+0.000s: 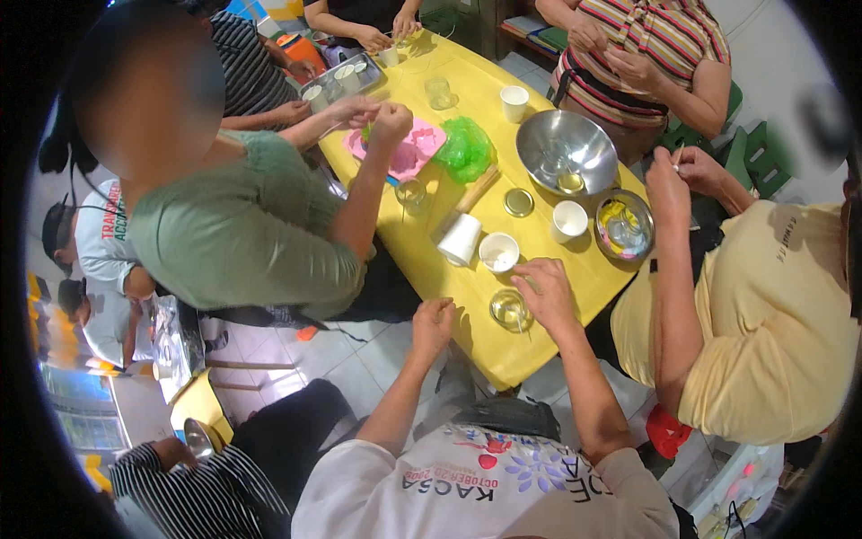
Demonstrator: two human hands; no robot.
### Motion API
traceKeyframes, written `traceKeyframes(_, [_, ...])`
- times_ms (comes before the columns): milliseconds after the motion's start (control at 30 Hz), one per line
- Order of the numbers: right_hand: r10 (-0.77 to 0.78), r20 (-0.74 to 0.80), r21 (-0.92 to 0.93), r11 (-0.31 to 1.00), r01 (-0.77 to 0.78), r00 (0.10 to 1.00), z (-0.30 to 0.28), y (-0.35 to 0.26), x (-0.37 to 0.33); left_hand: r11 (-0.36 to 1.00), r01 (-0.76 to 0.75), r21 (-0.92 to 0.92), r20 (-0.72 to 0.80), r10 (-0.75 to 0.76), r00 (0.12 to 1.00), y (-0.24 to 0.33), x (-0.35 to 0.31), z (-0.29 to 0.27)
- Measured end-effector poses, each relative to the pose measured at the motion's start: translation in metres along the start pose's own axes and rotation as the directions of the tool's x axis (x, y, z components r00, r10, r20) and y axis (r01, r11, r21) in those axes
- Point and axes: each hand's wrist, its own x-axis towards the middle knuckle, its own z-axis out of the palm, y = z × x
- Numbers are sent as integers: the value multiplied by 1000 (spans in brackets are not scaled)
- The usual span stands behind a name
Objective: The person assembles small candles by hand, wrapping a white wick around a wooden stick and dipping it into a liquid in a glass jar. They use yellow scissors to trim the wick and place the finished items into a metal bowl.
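My left hand (434,325) is closed at the yellow table's near left edge, fingers curled in; whatever it may hold is too small to make out. Above the near end of the table, my right hand (546,292) has its fingers bent and somewhat apart, with nothing visible in them. Just below its fingertips stands a small glass jar (511,310) with a thin pale stick or handle in it. Close beyond is a white paper cup (499,252) with a little something at its bottom. Another white cup (459,240) leans tilted beside it.
The yellow table (498,355) also holds a large steel bowl (548,148), a smaller bowl (624,225), a jar lid (518,202), a green plastic bag (467,148) and a pink mold (417,148). People crowd both sides and the far end, their hands over it.
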Motion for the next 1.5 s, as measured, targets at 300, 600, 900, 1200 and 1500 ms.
traceKeyframes(300, [-229,-51,-140,965,220,972,18,-27,208,958,-189,217,38,186,982,-32,46,27])
traceKeyframes(600, [-3,127,-391,919,53,992,107,45,393,946,-256,198,143,231,962,-53,41,48])
traceKeyframes(900, [111,73,-443,894,-68,991,172,59,449,957,-246,157,163,220,962,-38,57,37])
traceKeyframes(1200, [160,47,-554,825,-108,986,204,65,471,966,-202,161,206,167,964,-44,69,33])
traceKeyframes(1500, [260,79,-518,836,-183,962,200,68,480,977,-167,135,227,133,965,-45,78,28])
